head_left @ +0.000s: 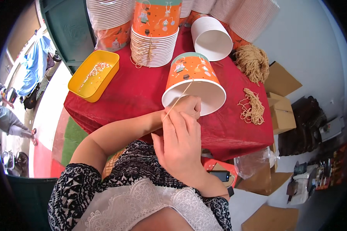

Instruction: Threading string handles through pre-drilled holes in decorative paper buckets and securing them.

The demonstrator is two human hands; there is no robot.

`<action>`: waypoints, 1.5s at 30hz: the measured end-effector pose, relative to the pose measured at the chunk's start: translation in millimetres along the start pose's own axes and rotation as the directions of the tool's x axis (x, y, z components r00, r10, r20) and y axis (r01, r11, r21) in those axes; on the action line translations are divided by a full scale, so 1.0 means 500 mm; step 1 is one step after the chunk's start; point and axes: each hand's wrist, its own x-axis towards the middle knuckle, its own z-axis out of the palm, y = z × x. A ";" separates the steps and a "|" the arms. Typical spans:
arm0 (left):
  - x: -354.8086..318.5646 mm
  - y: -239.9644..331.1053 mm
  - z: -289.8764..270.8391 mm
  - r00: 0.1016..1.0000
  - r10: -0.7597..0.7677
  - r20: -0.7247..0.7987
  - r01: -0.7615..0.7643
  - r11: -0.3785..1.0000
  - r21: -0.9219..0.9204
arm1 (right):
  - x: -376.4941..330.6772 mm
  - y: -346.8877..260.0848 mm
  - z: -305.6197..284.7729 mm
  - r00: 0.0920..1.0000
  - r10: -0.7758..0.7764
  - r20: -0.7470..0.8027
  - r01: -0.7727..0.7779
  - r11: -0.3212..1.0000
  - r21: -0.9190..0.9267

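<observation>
A paper bucket [192, 71], orange with cartoon figures and a green band, lies tipped on the red-covered table with its white mouth toward me. My left hand [191, 106] is at that mouth, partly inside, fingers curled; what they hold, if anything, is hidden. A thin tan string [179, 99] runs from a hole near the bucket's rim down to my right hand [179, 140]. The fingertips of that hand pinch the string beside my left wrist, and the hand crosses in front of the left one.
Nested stacks of buckets [154, 46] line the table's back; a white bucket [212, 40] lies behind mine. A yellow tray [92, 77] with small bits stands left. Tan string bundles [252, 63] lie right. Cardboard boxes [281, 115] stand beyond the right edge.
</observation>
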 end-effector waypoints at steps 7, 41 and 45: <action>0.027 -0.037 0.019 1.000 -0.015 -0.020 0.016 0.998 0.057 | -0.017 -0.016 0.027 0.999 0.026 0.035 -0.021 0.991 -0.131; -0.001 -0.029 0.042 0.894 0.446 -0.054 -0.366 0.793 0.487 | -0.089 0.264 0.072 0.895 0.415 -0.162 -0.413 0.909 0.044; -0.005 -0.030 0.042 0.869 0.494 -0.010 -0.383 0.686 0.619 | -0.088 0.264 0.071 0.896 0.414 -0.163 -0.409 0.910 0.063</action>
